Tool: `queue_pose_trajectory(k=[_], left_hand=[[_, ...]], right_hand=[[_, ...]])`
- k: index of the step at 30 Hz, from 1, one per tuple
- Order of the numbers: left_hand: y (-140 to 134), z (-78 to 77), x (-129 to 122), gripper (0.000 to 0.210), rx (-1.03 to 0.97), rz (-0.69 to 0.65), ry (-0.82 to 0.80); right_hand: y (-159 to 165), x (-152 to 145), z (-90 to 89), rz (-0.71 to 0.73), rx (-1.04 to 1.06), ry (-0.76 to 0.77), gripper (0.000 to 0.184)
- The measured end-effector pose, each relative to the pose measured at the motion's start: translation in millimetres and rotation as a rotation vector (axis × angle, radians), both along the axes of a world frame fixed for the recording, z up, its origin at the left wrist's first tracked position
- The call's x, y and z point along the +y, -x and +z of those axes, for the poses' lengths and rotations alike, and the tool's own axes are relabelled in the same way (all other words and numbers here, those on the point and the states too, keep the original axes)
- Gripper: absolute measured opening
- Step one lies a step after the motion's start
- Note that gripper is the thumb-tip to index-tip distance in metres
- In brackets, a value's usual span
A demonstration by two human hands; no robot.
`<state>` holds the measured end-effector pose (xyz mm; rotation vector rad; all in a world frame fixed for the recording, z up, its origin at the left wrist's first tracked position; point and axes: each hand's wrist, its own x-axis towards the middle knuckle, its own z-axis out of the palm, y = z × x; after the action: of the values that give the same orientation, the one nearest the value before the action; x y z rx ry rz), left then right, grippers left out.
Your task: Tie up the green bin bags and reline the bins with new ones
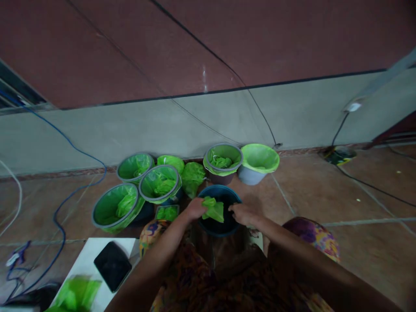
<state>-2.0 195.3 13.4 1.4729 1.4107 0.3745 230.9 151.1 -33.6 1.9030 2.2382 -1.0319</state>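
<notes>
A dark blue bucket (219, 188) stands on the floor between my knees, and no liner shows in it. My left hand (196, 209) is closed on a bunched light-green plastic bag (214, 210), which it holds over the bucket's opening. Over the right side of the rim, my right hand (242, 215) has its fingers curled in a pinch. Whether those fingers grip the rim or something small cannot be made out. A small tray of green plastic (167, 212) sits left of my left hand.
Bag-lined buckets stand at the left (114, 205), while a lined grey bucket (253, 175) and a lined brown bucket (224, 177) are by the wall. A black tablet-like object (112, 265) and a green bag (78, 292) lie on a white surface. A blue cable (61, 208) crosses the floor.
</notes>
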Motion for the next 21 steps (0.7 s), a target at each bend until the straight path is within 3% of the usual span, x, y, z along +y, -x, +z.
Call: queue_pose_trajectory(k=[5, 8, 10, 13, 16, 19, 21], left_hand=[[-35.1, -44.9, 2.5, 0.022, -0.191, -0.014, 0.15], [-43.4, -62.0, 4.9, 0.034, -0.359, -0.021, 0.22], [-44.0, -69.3, 7.1, 0.033, -0.344, -0.023, 0.21], [-35.9, -71.9, 12.7, 0.021, 0.004, -0.088, 0.015], [-18.2, -65.5, 20.5, 0.027, 0.404, -0.123, -0.184], [0.6, -57.1, 27.8, 0.034, 0.6, -0.042, -0.264], [7.9, -53.3, 30.5, 0.033, 0.696, -0.013, -0.299]], right_hand=[[-6.6, 18.6, 13.4, 0.053, 0.11, -0.016, 0.051], [1.0, 26.1, 1.0, 0.019, 0.106, 0.0, 0.061], [5.6, 29.7, -12.8, -0.054, 0.12, 0.015, 0.047], [2.3, 35.8, -28.1, -0.202, 0.162, 0.019, 0.021], [-19.3, 42.4, -26.6, -0.252, 0.157, 0.046, 0.014], [-52.9, 42.2, -13.0, -0.182, 0.199, 0.165, 0.02], [-72.6, 36.7, -4.1, -0.083, 0.203, 0.349, 0.027]])
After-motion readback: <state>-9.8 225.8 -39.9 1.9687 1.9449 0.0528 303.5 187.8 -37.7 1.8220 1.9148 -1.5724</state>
